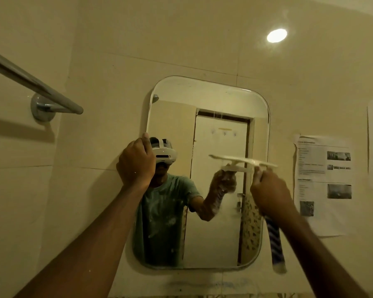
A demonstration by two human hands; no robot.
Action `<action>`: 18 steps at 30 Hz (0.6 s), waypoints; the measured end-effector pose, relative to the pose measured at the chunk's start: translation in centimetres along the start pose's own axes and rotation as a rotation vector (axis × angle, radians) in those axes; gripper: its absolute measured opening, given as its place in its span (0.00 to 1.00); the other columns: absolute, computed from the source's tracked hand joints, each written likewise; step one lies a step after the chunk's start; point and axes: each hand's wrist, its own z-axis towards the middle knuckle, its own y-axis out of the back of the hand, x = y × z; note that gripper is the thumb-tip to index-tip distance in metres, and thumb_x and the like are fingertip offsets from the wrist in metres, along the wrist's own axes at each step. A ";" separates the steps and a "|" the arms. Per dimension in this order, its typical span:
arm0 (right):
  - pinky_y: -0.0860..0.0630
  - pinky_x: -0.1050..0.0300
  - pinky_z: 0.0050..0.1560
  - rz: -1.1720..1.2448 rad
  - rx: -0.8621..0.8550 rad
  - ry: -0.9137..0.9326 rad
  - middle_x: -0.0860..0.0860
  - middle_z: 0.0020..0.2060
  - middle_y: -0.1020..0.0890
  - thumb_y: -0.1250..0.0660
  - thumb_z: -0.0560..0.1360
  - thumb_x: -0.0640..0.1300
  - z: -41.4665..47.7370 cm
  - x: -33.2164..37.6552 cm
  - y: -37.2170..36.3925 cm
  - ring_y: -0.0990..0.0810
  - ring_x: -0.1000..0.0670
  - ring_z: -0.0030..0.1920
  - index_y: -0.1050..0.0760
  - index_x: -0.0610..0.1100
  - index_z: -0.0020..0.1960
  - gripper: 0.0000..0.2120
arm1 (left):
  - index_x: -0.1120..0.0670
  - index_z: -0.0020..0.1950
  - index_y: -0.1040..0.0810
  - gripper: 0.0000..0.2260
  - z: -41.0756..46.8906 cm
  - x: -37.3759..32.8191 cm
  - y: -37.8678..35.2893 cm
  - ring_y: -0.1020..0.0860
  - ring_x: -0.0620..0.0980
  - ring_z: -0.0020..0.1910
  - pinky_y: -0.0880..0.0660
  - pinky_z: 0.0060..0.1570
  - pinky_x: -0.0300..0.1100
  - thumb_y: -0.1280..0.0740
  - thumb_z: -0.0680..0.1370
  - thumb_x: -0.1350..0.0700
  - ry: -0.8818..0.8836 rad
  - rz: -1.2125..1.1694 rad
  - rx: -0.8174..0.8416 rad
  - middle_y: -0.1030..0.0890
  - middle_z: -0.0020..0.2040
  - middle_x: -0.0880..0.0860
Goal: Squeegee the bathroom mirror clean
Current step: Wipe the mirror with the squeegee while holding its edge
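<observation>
A towel rail juts from the tiled wall on the far left. Next along, the left hand is up at the left edge of the mirror. Its back faces outward, its fingers are curled and its thumb points up along the rim. It looks to be gripping that edge to steady the glass, though the fingertips are hidden. The forearm rises steeply from below, nearly straight.

The mirror hangs on the wall straight ahead. Its upper part reads fairly clear, apart from a few thin drip lines near the top of the reflected door. Lower down, pale flecks and a soapy smear lie over the reflection. I would judge the job roughly half done, with the lower half and the bottom rim left to wipe.

Further right, the squeegee sits at mid-height on the right half of the glass. Its pale blade is nearly level and appears to lie against the surface. The right hand is clenched round the handle just below the blade, and the striped end of the handle sticks out beneath the fist. That arm reaches up and inward from the lower right.

Past the mirror, printed sheets are stuck to the wall.
</observation>
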 end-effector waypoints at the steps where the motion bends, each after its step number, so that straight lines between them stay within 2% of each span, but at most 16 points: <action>1: 0.32 0.64 0.20 -0.025 0.018 -0.010 0.47 0.26 0.24 0.51 0.83 0.50 -1.1 -0.5 -0.5 0.28 0.55 0.20 0.27 0.43 0.41 0.21 | 0.58 0.41 0.22 0.25 -0.1 0.1 0.0 0.25 0.50 0.31 0.34 0.31 0.39 0.50 0.83 0.45 -0.003 0.009 -0.002 0.19 0.36 0.56; 3: 0.31 0.62 0.21 -0.070 0.069 -0.046 0.47 0.27 0.23 0.51 0.83 0.51 -2.6 -0.8 -0.6 0.25 0.53 0.22 0.26 0.43 0.40 0.22 | 0.58 0.41 0.22 0.25 -0.5 0.3 0.2 0.25 0.51 0.31 0.35 0.31 0.40 0.50 0.83 0.45 -0.015 0.025 0.003 0.19 0.36 0.56; 6: 0.30 0.64 0.20 -0.052 0.100 -0.072 0.48 0.28 0.24 0.49 0.83 0.52 -0.8 0.5 1.5 0.27 0.54 0.22 0.27 0.44 0.39 0.21 | 0.59 0.41 0.22 0.24 -1.0 0.7 0.4 0.23 0.54 0.33 0.35 0.31 0.40 0.50 0.83 0.46 -0.036 0.037 0.004 0.19 0.37 0.57; 10: 0.32 0.66 0.16 -0.077 -0.102 0.002 0.48 0.28 0.24 0.49 0.82 0.54 7.4 5.0 5.9 0.26 0.55 0.19 0.28 0.40 0.40 0.22 | 0.58 0.39 0.23 0.23 -1.1 0.6 0.2 0.28 0.50 0.30 0.36 0.30 0.40 0.49 0.83 0.46 -0.024 0.053 -0.010 0.21 0.35 0.56; 13: 0.21 0.56 0.26 -0.091 -0.112 0.046 0.46 0.32 0.24 0.47 0.82 0.49 11.2 7.6 7.6 0.22 0.49 0.26 0.31 0.40 0.45 0.15 | 0.58 0.37 0.24 0.23 -1.1 0.7 0.2 0.27 0.52 0.28 0.37 0.29 0.38 0.48 0.83 0.46 -0.033 0.053 -0.023 0.23 0.32 0.53; 18: 0.26 0.58 0.22 -0.098 -0.059 0.025 0.46 0.31 0.23 0.48 0.83 0.49 7.9 4.7 5.0 0.24 0.51 0.24 0.33 0.46 0.38 0.17 | 0.57 0.38 0.23 0.25 -1.0 0.6 -0.1 0.23 0.54 0.31 0.29 0.31 0.42 0.50 0.83 0.44 0.017 0.032 -0.010 0.20 0.34 0.55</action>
